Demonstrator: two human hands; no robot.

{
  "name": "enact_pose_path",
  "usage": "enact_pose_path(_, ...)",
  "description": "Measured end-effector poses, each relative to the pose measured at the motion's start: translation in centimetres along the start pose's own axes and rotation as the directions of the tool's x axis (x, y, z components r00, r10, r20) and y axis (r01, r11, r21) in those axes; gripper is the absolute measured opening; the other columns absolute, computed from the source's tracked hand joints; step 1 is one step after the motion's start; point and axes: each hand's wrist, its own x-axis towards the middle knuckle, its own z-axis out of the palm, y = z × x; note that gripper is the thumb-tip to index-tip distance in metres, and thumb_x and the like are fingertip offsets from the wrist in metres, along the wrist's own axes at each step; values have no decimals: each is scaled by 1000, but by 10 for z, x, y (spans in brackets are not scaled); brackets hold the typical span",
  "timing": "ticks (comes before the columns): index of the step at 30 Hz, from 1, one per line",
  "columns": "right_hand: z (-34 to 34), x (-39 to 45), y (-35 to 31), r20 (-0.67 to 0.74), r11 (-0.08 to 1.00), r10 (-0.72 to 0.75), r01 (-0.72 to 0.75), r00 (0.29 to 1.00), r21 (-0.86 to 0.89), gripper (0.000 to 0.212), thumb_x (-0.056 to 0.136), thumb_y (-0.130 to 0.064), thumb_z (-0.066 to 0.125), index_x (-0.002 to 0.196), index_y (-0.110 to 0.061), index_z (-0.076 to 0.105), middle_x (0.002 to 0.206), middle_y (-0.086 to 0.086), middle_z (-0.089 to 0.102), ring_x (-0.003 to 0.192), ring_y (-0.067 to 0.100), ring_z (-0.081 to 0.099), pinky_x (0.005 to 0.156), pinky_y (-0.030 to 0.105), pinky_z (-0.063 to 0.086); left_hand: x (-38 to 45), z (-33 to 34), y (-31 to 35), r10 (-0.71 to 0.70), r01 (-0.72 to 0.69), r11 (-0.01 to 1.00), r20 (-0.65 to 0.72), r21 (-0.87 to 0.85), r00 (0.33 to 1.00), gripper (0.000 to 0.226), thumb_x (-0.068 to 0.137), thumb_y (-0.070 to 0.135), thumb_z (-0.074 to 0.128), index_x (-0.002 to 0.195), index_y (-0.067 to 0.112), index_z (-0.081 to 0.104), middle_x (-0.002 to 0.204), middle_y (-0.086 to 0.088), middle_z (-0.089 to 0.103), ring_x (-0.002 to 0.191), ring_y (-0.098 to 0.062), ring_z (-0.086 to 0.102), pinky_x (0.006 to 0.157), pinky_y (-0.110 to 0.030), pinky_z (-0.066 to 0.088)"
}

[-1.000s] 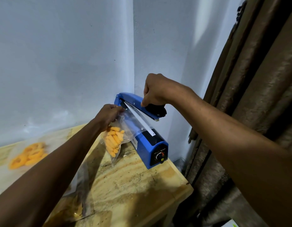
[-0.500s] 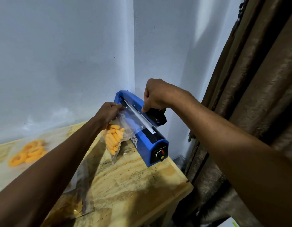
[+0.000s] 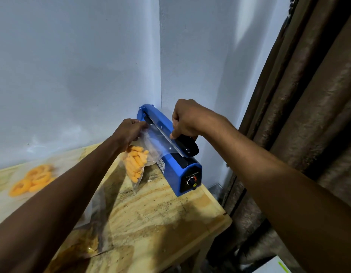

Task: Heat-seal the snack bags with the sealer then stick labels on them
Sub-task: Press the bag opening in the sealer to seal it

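Blue sealer point(image 3: 171, 154) arm gripped by right hand point(image 3: 187, 119) | left hand point(image 3: 129, 132) pinches snack bag point(image 3: 138, 160) mouth

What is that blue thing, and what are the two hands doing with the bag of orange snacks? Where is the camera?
The camera sits on the person's head, so you see their own two arms reaching out. The blue thing is a heat sealer: its long arm presses down and melts a bag's open end shut. The right hand grips the black handle of that arm. The left hand holds the top of a clear snack bag full of orange puffs, with its open end laid across the sealer. All of this stands on a wooden table. Farther left lies another clear bag holding orange rings. A brown curtain hangs on the right.
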Motion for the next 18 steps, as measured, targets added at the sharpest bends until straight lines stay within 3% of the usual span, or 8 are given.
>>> enact_pose_path(5, 5, -2, 3, -29, 1000, 6, -6, 1000, 6, 32, 73, -22, 81, 73, -14, 50, 95, 8, 61, 91, 27, 64, 82, 39, 56, -1, 0, 0, -9, 8, 1000, -15, -14, 1000, 21, 93, 22, 55, 78, 11, 64, 71, -6, 58, 60, -16, 48, 55, -23, 39)
enact_pose_path(10, 11, -5, 4, -63, 1000, 6, -5, 998, 12, 30, 73, -22, 81, 84, -12, 56, 97, 8, 64, 91, 26, 64, 82, 38, 55, -3, -1, -2, -18, 18, 1000, 1, 1, 1000, 22, 92, 27, 58, 83, 8, 66, 71, -5, 58, 58, -15, 46, 51, -22, 36)
enact_pose_path(16, 20, -8, 7, -110, 1000, 15, -14, 994, 10, 22, 78, -16, 75, 89, -11, 58, 102, 10, 63, 93, 27, 62, 83, 38, 54, -4, -4, -4, -5, 6, 999, 11, -32, 1000, 22, 88, 29, 65, 84, 7, 65, 75, -4, 63, 49, -7, 57, 39, -15, 42)
enact_pose_path(18, 22, -9, 9, -129, 999, 28, -24, 991, 28, 20, 79, -16, 74, 92, -10, 60, 102, 9, 63, 92, 26, 62, 80, 36, 54, -6, -2, -5, -8, 8, 999, 2, -42, 1000, 23, 87, 31, 66, 83, 9, 64, 77, -4, 63, 55, -9, 58, 42, -17, 44)
